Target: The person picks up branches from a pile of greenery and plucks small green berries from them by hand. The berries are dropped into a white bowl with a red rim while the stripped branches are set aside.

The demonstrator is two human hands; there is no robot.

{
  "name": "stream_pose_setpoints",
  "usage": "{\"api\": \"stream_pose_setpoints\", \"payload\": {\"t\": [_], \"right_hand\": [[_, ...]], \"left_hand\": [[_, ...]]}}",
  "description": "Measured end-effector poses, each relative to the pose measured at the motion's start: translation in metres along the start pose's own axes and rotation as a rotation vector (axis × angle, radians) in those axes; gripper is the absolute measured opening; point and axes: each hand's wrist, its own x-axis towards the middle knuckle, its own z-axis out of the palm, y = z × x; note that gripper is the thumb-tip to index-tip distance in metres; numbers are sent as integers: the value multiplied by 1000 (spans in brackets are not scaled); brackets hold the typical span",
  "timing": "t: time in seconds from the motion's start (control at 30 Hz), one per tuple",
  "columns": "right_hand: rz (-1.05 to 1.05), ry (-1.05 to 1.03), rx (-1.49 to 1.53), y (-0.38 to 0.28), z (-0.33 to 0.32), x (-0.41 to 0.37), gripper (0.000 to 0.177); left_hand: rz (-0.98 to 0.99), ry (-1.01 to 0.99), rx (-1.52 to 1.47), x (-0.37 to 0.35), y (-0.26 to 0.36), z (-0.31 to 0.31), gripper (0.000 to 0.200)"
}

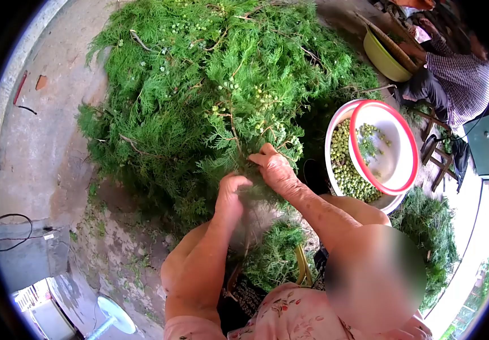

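A large heap of green conifer branches (165, 85) fills the middle and top of the view. At its near edge, my left hand (233, 190) has its fingers curled against a blurred piece of foliage; what lies inside them is hidden. Just to the right and slightly higher, my right hand (274, 165) is closed, thumb and finger pinched at the lower part of a leafy branch (236, 127) with small pale green cones. The two hands are close together, above my lap.
At the right, a white basin with a red rim (394, 147) leans inside a larger basin (333, 136) of green cones (343, 164). Another person (459, 79) sits at upper right beside a yellow-green tub (383, 56). More cut greenery (275, 255) lies between my legs.
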Motion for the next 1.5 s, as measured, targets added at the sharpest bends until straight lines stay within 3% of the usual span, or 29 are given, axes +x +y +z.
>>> {"api": "stream_pose_setpoints", "payload": {"t": [0.07, 0.17, 0.27, 0.3, 0.43, 0.7, 0.93, 1.07, 1.13, 1.3, 1.43, 1.5], "right_hand": [[-32, 51, -2, 4, 6, 0, 36], [-34, 122, -1, 7, 15, 1, 22], [100, 271, 319, 12, 8, 12, 14], [534, 96, 784, -5, -17, 17, 13], [656, 275, 1300, 7, -32, 24, 21], [513, 76, 1555, 11, -40, 25, 22], [566, 90, 1355, 22, -65, 5, 13], [569, 239, 544, 15, -59, -2, 13], [306, 239, 204, 27, -48, -3, 15], [533, 25, 213, 39, -35, 2, 23], [373, 132, -58, 46, -17, 0, 25], [540, 16, 171, 37, -20, 2, 22]], "left_hand": [[-244, 64, -172, 0, 10, 7, 14], [-300, -52, -87, 15, -2, -7, 22], [-222, -10, -14, 25, -13, -18, 21], [-229, 20, -33, 22, -9, -15, 23], [-162, 114, -46, 6, 5, 5, 28], [-152, 161, -5, 6, 8, 6, 58], [-232, 60, -5, 27, -6, 4, 68], [-174, 190, 98, 15, -4, 21, 60], [-182, 163, 71, 21, -14, 12, 50], [-180, 190, 84, 7, -2, 22, 37], [-133, 130, 61, 9, -5, 15, 38], [-128, 128, 57, 12, -10, 11, 38]]}}
